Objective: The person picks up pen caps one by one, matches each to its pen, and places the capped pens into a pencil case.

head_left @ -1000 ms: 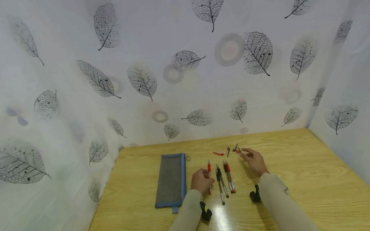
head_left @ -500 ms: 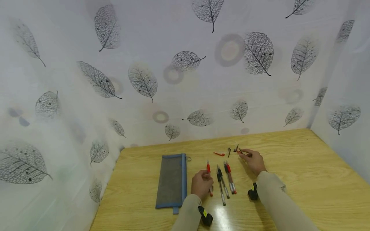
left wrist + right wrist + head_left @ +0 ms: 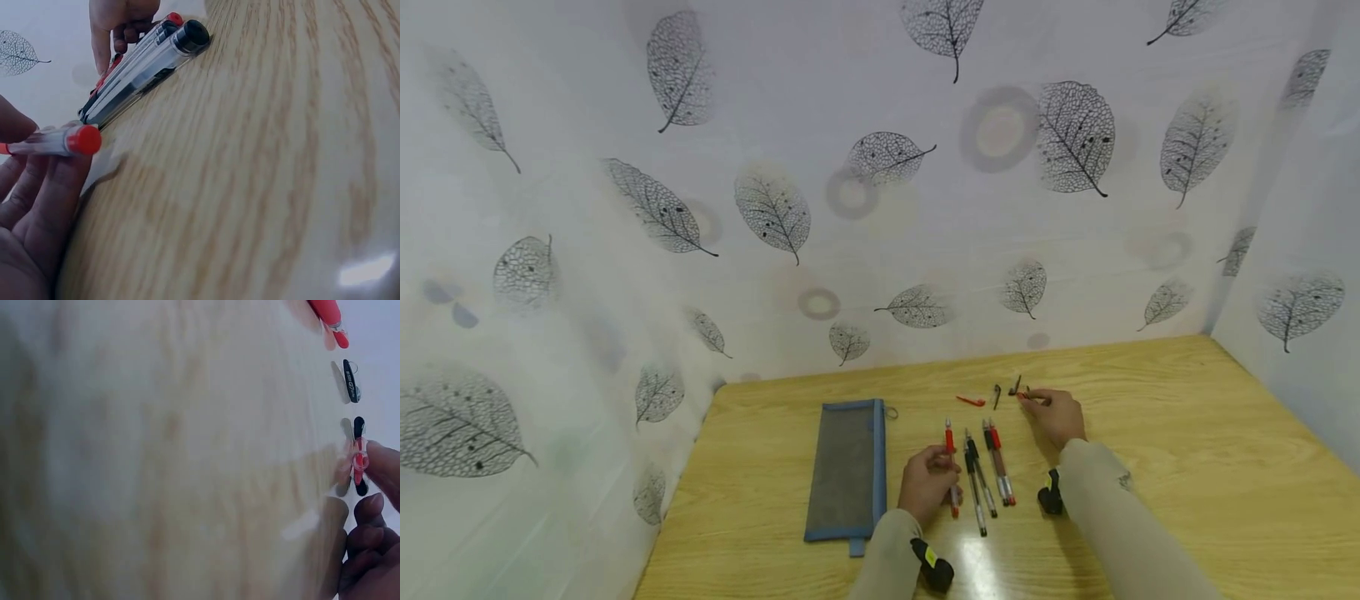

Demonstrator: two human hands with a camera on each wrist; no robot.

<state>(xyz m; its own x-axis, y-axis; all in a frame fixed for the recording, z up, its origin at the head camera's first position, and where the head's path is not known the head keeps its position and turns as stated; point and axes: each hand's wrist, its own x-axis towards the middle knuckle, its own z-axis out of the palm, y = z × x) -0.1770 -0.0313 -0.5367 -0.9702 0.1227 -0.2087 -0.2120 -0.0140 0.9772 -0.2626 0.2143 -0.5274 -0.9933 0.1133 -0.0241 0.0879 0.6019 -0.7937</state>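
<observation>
My left hand [image 3: 927,483] pinches a red gel pen [image 3: 950,437], uncapped, its tip pointing away from me. In the left wrist view the pen's red end plug [image 3: 85,140] juts past the thumb and fingers. At the back, my right hand [image 3: 1057,417] reaches among the loose pen caps, thumb and finger at a red pen cap [image 3: 360,460]. Black caps lie behind and beside that red one. To the right of the left hand lie uncapped pens: two black pens [image 3: 976,483] and a black-and-red pair [image 3: 997,462].
A grey mesh pencil pouch [image 3: 847,471] with blue edging lies left of the left hand. Another red cap [image 3: 972,401] and a black cap [image 3: 996,396] lie behind the pens. A leaf-patterned curtain [image 3: 917,250] borders the wooden table [image 3: 1187,433].
My left hand has shifted slightly and turned the red pen a little, keeping hold of it. The right hand's fingertips have come together at the red cap.
</observation>
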